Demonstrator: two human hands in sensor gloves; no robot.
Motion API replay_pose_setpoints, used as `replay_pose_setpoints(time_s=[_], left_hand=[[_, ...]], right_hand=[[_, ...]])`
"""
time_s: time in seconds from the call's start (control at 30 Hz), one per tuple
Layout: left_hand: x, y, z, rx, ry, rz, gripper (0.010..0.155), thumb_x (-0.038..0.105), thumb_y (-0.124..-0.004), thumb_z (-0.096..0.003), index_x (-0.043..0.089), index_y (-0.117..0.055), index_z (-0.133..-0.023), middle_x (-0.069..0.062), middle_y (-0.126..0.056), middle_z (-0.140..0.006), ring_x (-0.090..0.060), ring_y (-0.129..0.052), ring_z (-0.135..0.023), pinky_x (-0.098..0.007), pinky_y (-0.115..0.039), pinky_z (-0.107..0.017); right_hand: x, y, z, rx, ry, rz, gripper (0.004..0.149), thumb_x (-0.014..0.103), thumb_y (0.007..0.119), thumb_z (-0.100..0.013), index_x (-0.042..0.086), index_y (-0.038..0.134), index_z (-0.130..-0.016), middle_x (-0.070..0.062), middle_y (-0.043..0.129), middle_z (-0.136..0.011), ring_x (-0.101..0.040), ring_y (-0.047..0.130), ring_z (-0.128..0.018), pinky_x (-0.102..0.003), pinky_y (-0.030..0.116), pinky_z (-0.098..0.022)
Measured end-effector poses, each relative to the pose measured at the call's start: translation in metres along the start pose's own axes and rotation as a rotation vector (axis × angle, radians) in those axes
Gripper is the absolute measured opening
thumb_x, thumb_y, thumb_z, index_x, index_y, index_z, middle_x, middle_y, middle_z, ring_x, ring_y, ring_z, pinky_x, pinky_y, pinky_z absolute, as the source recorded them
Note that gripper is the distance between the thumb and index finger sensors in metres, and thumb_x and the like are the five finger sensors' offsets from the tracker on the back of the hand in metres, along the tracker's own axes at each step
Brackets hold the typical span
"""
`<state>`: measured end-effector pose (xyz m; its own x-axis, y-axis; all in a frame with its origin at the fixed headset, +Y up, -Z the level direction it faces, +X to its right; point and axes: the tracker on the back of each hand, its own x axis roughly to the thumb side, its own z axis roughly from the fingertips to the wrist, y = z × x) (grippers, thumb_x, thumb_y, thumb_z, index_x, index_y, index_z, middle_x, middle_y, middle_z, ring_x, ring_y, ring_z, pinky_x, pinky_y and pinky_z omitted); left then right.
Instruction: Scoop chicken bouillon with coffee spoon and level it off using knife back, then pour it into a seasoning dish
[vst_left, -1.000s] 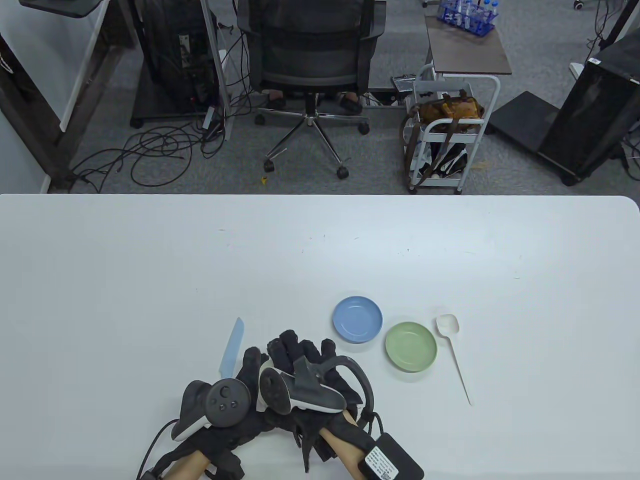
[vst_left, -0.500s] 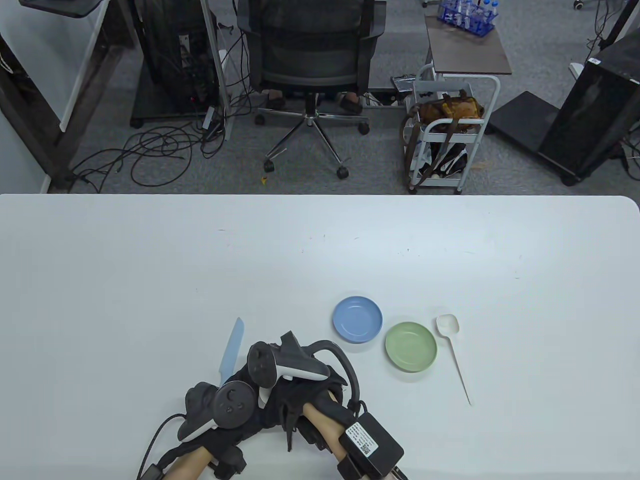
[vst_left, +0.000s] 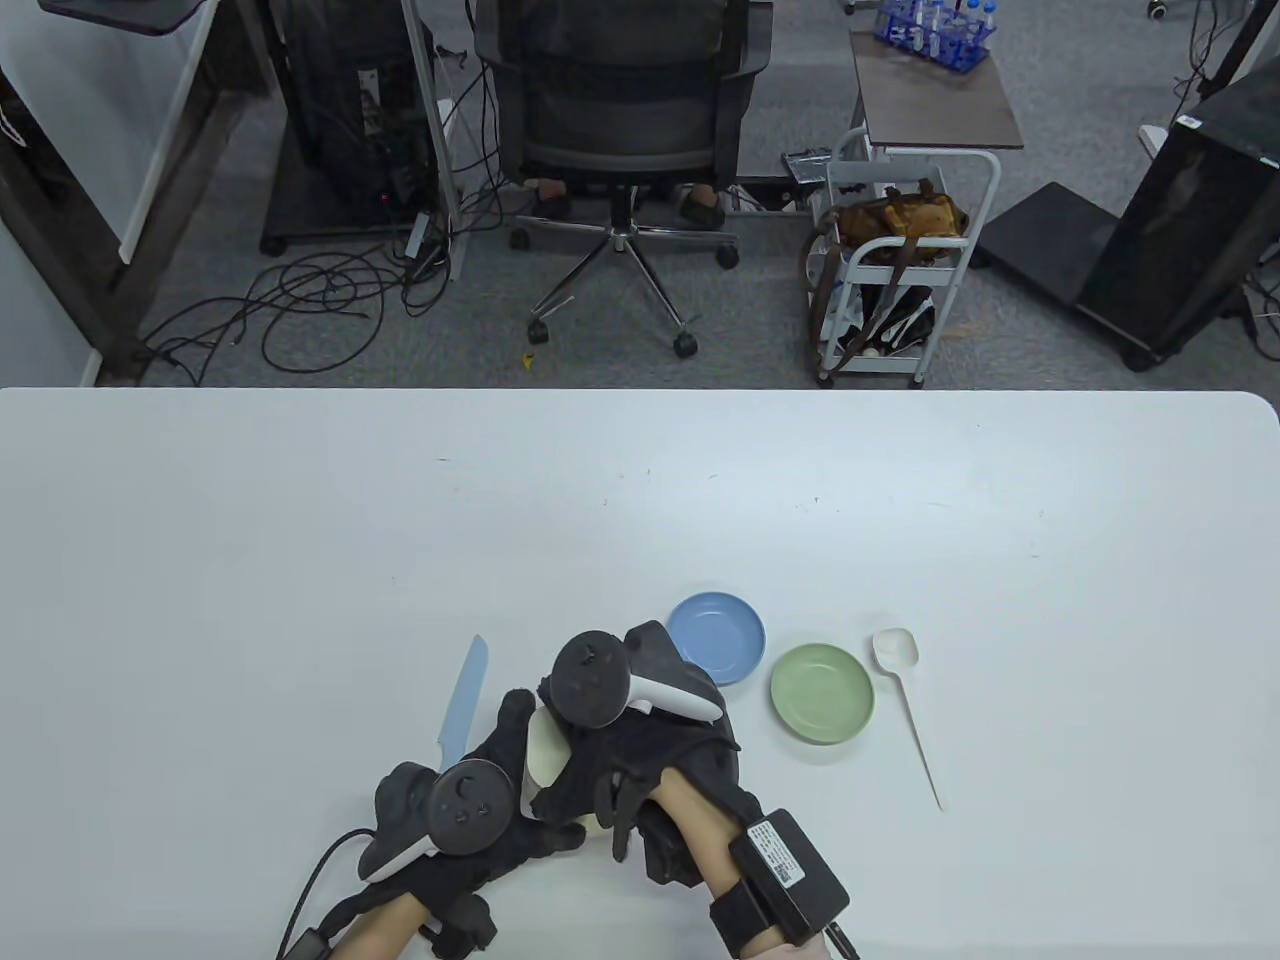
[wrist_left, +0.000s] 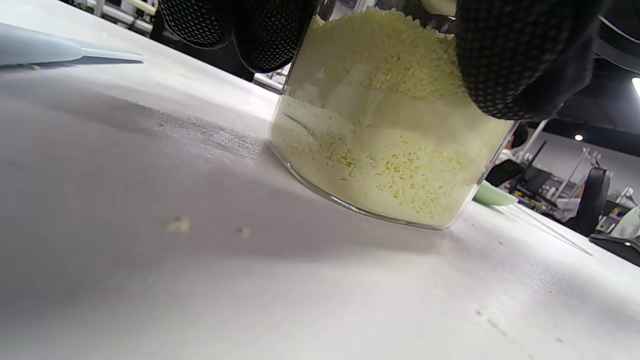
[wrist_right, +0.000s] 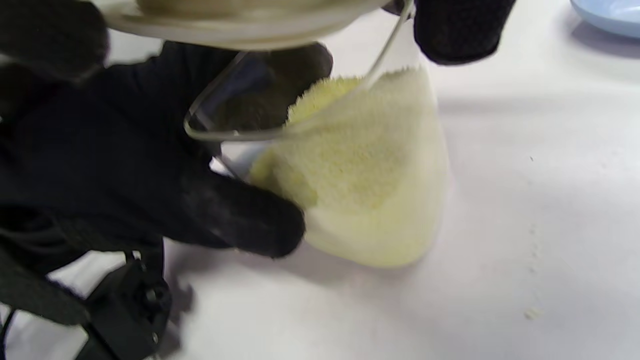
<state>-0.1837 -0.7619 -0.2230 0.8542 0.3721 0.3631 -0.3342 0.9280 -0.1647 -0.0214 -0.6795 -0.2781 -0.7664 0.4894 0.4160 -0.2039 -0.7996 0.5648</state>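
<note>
The right hand (vst_left: 640, 720) has moved from the jar's side onto its top and now grips the lid (wrist_right: 240, 20), while the left hand (vst_left: 480, 810) holds the bouillon jar (wrist_left: 390, 130) at six o'clock. I think opening starts; the coffee spoon (vst_left: 905, 700) lies untouched at four o'clock.

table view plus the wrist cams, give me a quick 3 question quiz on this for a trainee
1. True or false: the white coffee spoon is in a hand.
2. Multiple choice: which thing lies directly left of the left hand? A) green dish B) pale blue knife C) spoon
3. Fill in: the glass jar holds pale yellow ____ and stands on the ____.

Key
1. False. It lies untouched on the table, right of the green dish.
2. B. The knife lies there; the blue dish is beyond the right hand.
3. Granules (the bouillon); table. The left hand grips the jar, and the right hand holds its lid at the mouth.
</note>
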Motion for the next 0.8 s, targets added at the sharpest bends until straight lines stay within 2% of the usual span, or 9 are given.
replay_pose_setpoints(time_s=[0.1, 0.17, 0.23, 0.3, 0.37, 0.53, 0.67, 0.77, 0.8], left_hand=[[0.000, 0.000, 0.000, 0.000, -0.004, 0.009, 0.130, 0.059, -0.092, -0.0288, 0.002, -0.004, -0.104, -0.015, -0.052, -0.111, -0.031, -0.071, -0.103, -0.049, -0.060, -0.075], [0.000, 0.000, 0.000, -0.002, -0.003, 0.001, 0.129, 0.060, -0.092, -0.0289, 0.002, -0.003, -0.104, -0.015, -0.052, -0.111, -0.031, -0.071, -0.103, -0.049, -0.061, -0.075], [0.000, 0.000, 0.000, -0.004, -0.003, -0.002, 0.129, 0.060, -0.091, -0.0293, 0.002, -0.003, -0.104, -0.015, -0.052, -0.111, -0.031, -0.071, -0.103, -0.049, -0.061, -0.075], [0.000, 0.000, 0.000, -0.008, -0.003, 0.002, 0.130, 0.059, -0.092, -0.0289, 0.002, -0.003, -0.104, -0.015, -0.051, -0.111, -0.031, -0.071, -0.103, -0.049, -0.060, -0.075], [0.000, 0.000, 0.000, -0.007, -0.004, 0.002, 0.129, 0.060, -0.091, -0.0289, 0.002, -0.003, -0.104, -0.015, -0.052, -0.111, -0.031, -0.071, -0.104, -0.049, -0.061, -0.075], [0.000, 0.000, 0.000, -0.010, -0.003, 0.001, 0.129, 0.060, -0.091, -0.0294, 0.002, -0.003, -0.104, -0.015, -0.051, -0.111, -0.031, -0.071, -0.103, -0.049, -0.061, -0.075], [0.000, 0.000, 0.000, -0.015, -0.001, 0.001, 0.129, 0.059, -0.091, -0.0293, 0.003, -0.003, -0.104, -0.015, -0.051, -0.111, -0.031, -0.071, -0.103, -0.049, -0.061, -0.074], [0.000, 0.000, 0.000, -0.016, -0.001, 0.000, 0.129, 0.059, -0.091, -0.0295, 0.003, -0.003, -0.104, -0.015, -0.051, -0.111, -0.031, -0.071, -0.103, -0.049, -0.062, -0.074], [0.000, 0.000, 0.000, -0.017, -0.001, 0.000, 0.129, 0.059, -0.091, -0.0293, 0.003, -0.003, -0.104, -0.015, -0.051, -0.111, -0.031, -0.071, -0.103, -0.049, -0.062, -0.074]], right_hand=[[-0.008, -0.016, 0.020, -0.169, 0.023, -0.005, 0.105, 0.050, 0.090, -0.031, 0.010, 0.020, -0.098, -0.026, 0.018, -0.101, -0.051, 0.038, -0.088, -0.060, 0.060, -0.057], [-0.020, -0.015, 0.032, -0.191, 0.035, 0.004, 0.104, 0.051, 0.089, -0.031, 0.010, 0.021, -0.099, -0.026, 0.019, -0.102, -0.051, 0.040, -0.088, -0.061, 0.059, -0.057], [-0.037, -0.005, 0.043, -0.173, 0.075, 0.022, 0.104, 0.052, 0.087, -0.033, 0.011, 0.018, -0.099, -0.024, 0.016, -0.103, -0.050, 0.036, -0.092, -0.065, 0.052, -0.062], [-0.056, 0.010, 0.051, -0.212, 0.118, 0.089, 0.103, 0.052, 0.087, -0.033, 0.009, 0.020, -0.099, -0.026, 0.018, -0.103, -0.052, 0.038, -0.091, -0.065, 0.052, -0.061], [-0.070, 0.028, 0.056, -0.187, 0.165, 0.141, 0.103, 0.052, 0.087, -0.033, 0.009, 0.019, -0.099, -0.026, 0.018, -0.103, -0.052, 0.038, -0.091, -0.065, 0.051, -0.062], [-0.079, 0.069, 0.052, -0.113, 0.216, 0.243, 0.103, 0.055, 0.083, -0.034, 0.010, 0.017, -0.098, -0.025, 0.017, -0.103, -0.051, 0.038, -0.092, -0.067, 0.048, -0.063], [-0.082, 0.086, 0.041, -0.138, 0.206, 0.282, 0.102, 0.057, 0.080, -0.034, 0.010, 0.015, -0.097, -0.024, 0.016, -0.102, -0.050, 0.037, -0.092, -0.066, 0.048, -0.064], [-0.083, 0.096, 0.034, -0.106, 0.215, 0.314, 0.102, 0.056, 0.080, -0.034, 0.012, 0.013, -0.097, -0.022, 0.012, -0.102, -0.049, 0.031, -0.093, -0.066, 0.037, -0.067], [-0.083, 0.098, 0.033, -0.102, 0.220, 0.350, 0.101, 0.059, 0.076, -0.034, 0.013, 0.011, -0.097, -0.021, 0.011, -0.103, -0.048, 0.029, -0.095, -0.066, 0.036, -0.068]])
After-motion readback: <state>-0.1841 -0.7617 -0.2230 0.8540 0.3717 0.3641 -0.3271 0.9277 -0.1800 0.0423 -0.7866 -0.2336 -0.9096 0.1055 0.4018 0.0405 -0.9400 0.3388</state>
